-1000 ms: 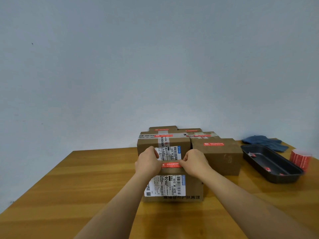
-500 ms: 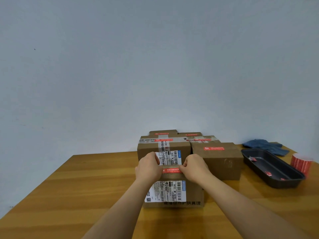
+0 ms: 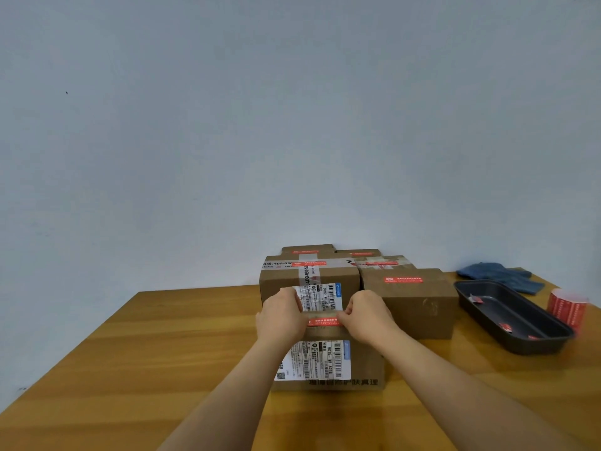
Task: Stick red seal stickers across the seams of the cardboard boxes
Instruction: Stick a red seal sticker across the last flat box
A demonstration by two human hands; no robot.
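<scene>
Two bare hands were pressed onto the top of the nearest brown cardboard box (image 3: pixel 364 362), which stood near the middle of the wooden table (image 3: pixel 162 346), towards its front edge. A red seal sticker with white print (image 3: pixel 323 320) was stretched across the box's top, its left end pinched under the curled fingers of the left hand (image 3: pixel 282 317) and its right end under the closed fingertips of the right hand (image 3: pixel 367 315). A white barcode label (image 3: pixel 313 361) was seen on the box's front face. Behind it, towards the far edge, more cardboard boxes (image 3: pixel 413 304) were grouped, each already marked with a red sticker. Near the right edge a black rectangular tray (image 3: pixel 520 345) was set, with a roll of red stickers (image 3: pixel 567 307) just beside it and a blue cloth (image 3: pixel 500 276) at the far right corner.
</scene>
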